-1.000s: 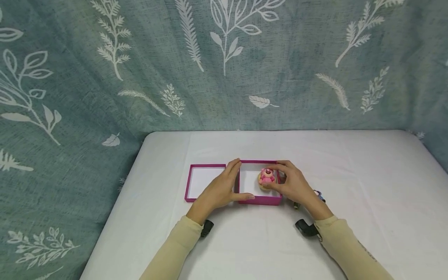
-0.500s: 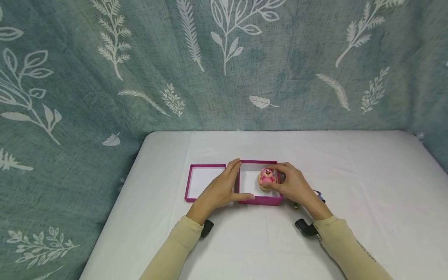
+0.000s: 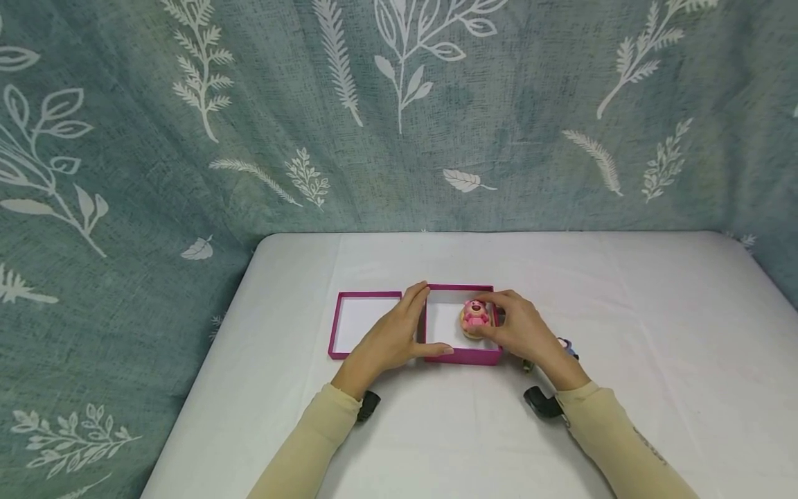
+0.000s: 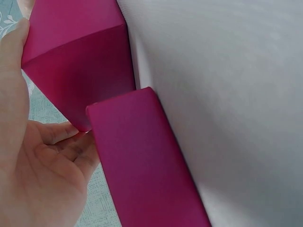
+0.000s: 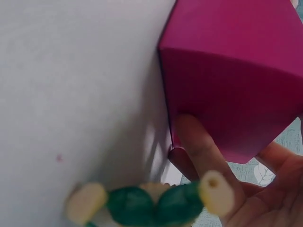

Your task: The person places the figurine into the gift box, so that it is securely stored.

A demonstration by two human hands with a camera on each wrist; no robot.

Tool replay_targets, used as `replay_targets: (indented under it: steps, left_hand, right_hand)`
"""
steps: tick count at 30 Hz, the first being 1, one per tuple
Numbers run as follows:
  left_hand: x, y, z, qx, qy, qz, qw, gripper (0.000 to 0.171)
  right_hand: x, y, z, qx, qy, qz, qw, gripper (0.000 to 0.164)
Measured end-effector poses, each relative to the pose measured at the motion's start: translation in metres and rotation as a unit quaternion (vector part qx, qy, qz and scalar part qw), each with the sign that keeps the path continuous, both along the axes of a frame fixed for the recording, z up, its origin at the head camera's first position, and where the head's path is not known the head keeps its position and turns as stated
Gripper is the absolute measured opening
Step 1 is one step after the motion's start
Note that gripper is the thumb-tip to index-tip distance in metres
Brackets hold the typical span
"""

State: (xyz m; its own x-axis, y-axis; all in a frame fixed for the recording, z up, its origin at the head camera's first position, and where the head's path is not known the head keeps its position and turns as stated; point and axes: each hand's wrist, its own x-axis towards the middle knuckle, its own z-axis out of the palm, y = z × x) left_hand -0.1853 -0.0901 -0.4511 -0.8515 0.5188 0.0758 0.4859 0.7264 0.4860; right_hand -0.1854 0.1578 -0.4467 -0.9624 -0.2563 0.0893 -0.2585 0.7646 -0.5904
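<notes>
evidently | right fingers (image 3: 501, 299) pinch pink figurine (image 3: 476, 316) in box (image 3: 476, 357) | left fingers (image 3: 412, 299) spread against it (sleeve lettering (image 3: 650, 445) illegible)

Soft light spreads over the white tabletop (image 3: 654, 312), pale right out to its far corners. I see gray shadows beside both sleeves (image 3: 305, 443), toward the near edge. In the right wrist's view, the green toy (image 5: 177, 205) is close and blurry; the magenta box (image 5: 227, 101) has a dark side.
</notes>
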Motion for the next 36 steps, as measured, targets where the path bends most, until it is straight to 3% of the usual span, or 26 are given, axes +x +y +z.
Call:
replay_targets:
  steps: [21, 36]
  left_hand:
    - [-0.0008, 0.0001, -0.0003, -0.006, -0.002, 0.001, 1.0, 0.112]
    - [0.0006, 0.0012, -0.0003, 0.0, -0.005, 0.004, 1.0, 0.113]
  right_hand:
    - [-0.002, -0.0013, -0.0014, 0.006, 0.014, 0.008, 1.0, 0.056]
    - [-0.0003, -0.0003, -0.0009, 0.011, 0.0, 0.007, 1.0, 0.054]
